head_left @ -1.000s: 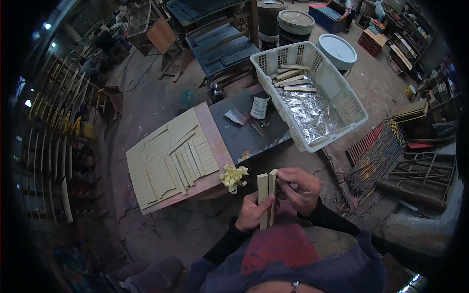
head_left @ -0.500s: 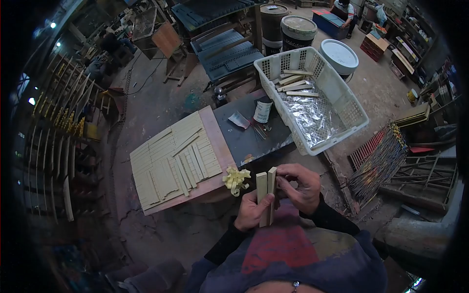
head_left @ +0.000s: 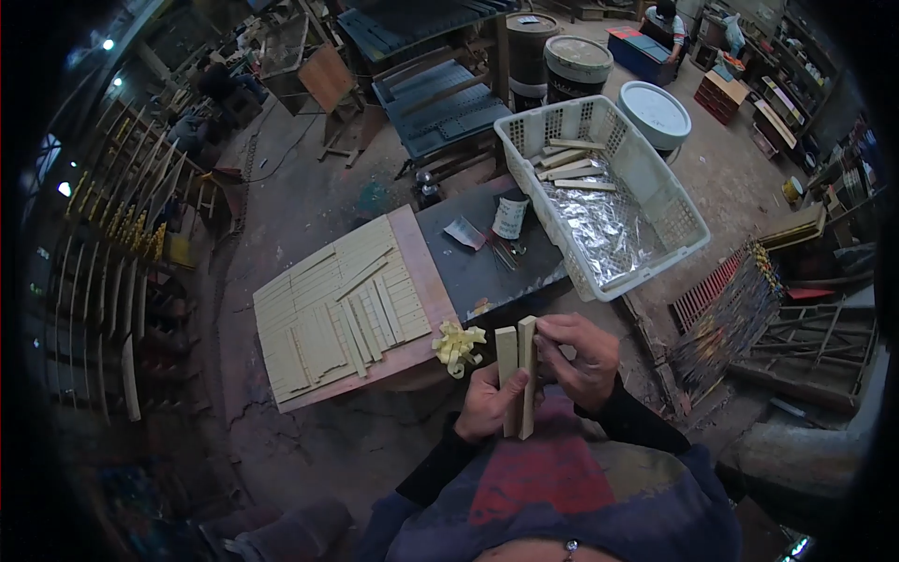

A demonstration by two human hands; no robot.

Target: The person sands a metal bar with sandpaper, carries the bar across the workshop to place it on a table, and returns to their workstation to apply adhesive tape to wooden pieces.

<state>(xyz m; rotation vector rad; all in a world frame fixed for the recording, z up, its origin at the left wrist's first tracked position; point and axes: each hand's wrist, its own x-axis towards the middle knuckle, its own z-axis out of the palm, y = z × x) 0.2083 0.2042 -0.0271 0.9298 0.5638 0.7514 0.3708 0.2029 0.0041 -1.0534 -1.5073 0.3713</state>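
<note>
Two pale wooden strips stand upright side by side in front of my chest. My left hand [head_left: 489, 403] is closed round their lower part, its thumb across the left strip [head_left: 507, 356]. At the upper end of the right strip [head_left: 527, 351], my right hand [head_left: 582, 361] pinches with bent fingers. Just left of the strips, a bunch of curled yellow ribbon-like pieces [head_left: 458, 348] lies at the corner of a pink board [head_left: 426, 272]. Many pale wooden slats [head_left: 318, 309] cover that board, some loose on top.
A white plastic crate [head_left: 670, 201] holds several wooden strips and silvery film. Beside it a dark table [head_left: 459, 215] bears a labelled can [head_left: 509, 217]. Lidded buckets [head_left: 654, 114] stand behind. Thin rods [head_left: 730, 314] lie at the right. Two other people sit far back.
The view has shifted slightly, so the surroundings appear a little lower and further right. Both hands keep their hold on the strips, with only slight finger movement.
</note>
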